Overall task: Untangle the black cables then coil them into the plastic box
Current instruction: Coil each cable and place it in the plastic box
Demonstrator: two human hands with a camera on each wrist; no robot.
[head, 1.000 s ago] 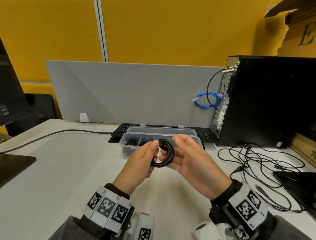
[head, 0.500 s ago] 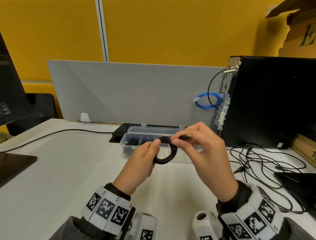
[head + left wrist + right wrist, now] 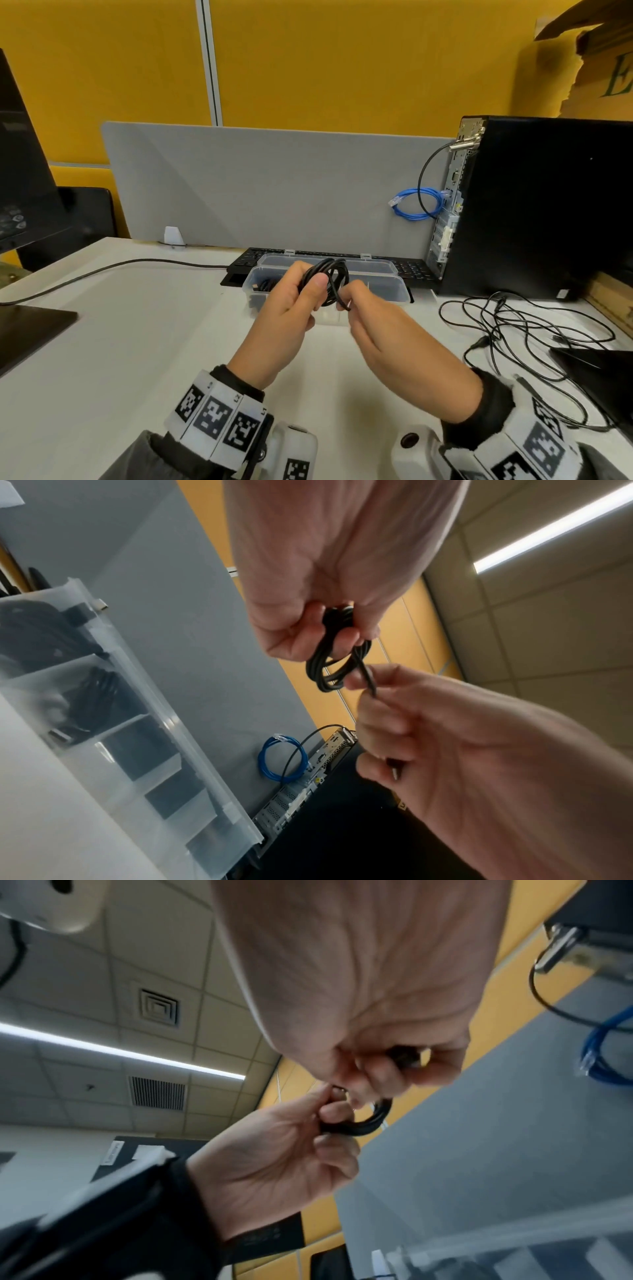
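A small coil of black cable point(image 3: 329, 280) point(image 3: 337, 666) point(image 3: 363, 1123) is held in the air just in front of the clear plastic box point(image 3: 394, 291). My left hand point(image 3: 294, 301) point(image 3: 329, 626) grips the coil, thumb pressed on its loops. My right hand point(image 3: 359, 308) point(image 3: 383, 1069) pinches the cable's free end point(image 3: 371, 685), which crosses the coil; the plug end sits in its curled fingers. The box point(image 3: 113, 696) has dividers, and coiled black cables lie in its left compartments. A tangle of loose black cables point(image 3: 534, 329) lies on the desk to the right.
A black keyboard point(image 3: 411, 269) sits behind the box against a grey divider point(image 3: 274, 185). A black computer tower point(image 3: 548, 205) stands at right with a blue cable point(image 3: 416, 205) at its back. A monitor base point(image 3: 30, 325) is at left, a dark flat object point(image 3: 603, 377) at right.
The coil has turned more upright and risen slightly. My right hand moved from the coil's top down to its lower right side, now pulling the free end across the loops.
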